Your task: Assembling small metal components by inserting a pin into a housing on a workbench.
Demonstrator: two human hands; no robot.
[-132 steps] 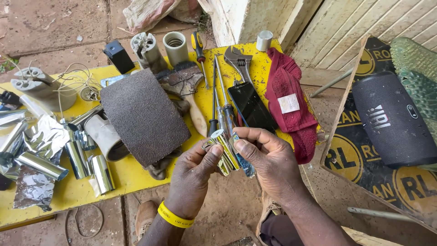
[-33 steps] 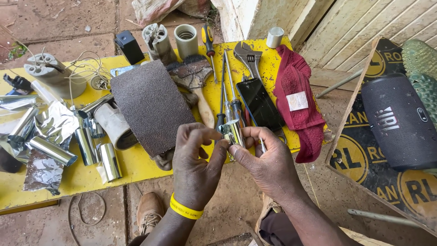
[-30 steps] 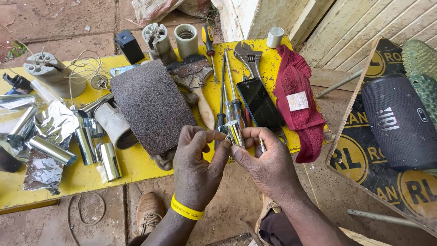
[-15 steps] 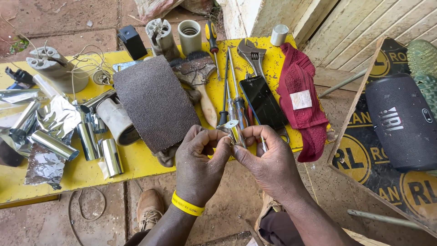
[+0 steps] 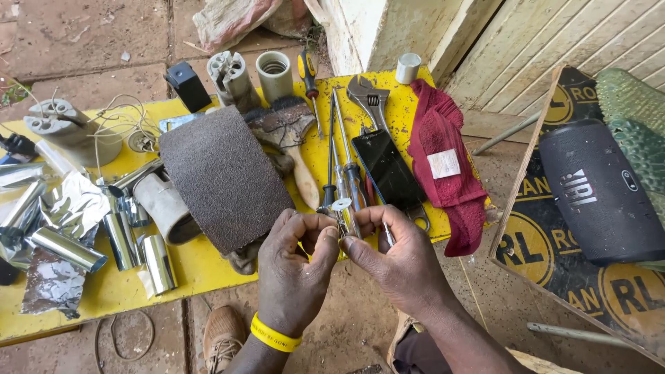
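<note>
My left hand [image 5: 294,266], with a yellow wristband [image 5: 273,334], and my right hand [image 5: 391,260] meet at the near edge of a yellow board [image 5: 104,294]. Both pinch a small metal part [image 5: 344,220] between thumb and fingertips. It is a thin shiny stem with a round pale disc [image 5: 341,205] on top. The lower end of the part is hidden by my fingers. Just beyond my fingertips lie screwdrivers [image 5: 332,138] and a black phone [image 5: 388,166].
On the board are a dark sandpaper sheet [image 5: 222,176], a brush [image 5: 291,131], a wrench [image 5: 367,93], a red cloth [image 5: 443,152], shiny metal tubes [image 5: 69,249], foil [image 5: 76,208] and ceramic sockets [image 5: 232,76]. A black speaker [image 5: 599,190] lies in a crate to the right. My shoe [image 5: 222,336] is below.
Earlier my hands held a bundle of small tools lower down. Now they have moved up to the board's edge and pinch only the small disc-topped part.
</note>
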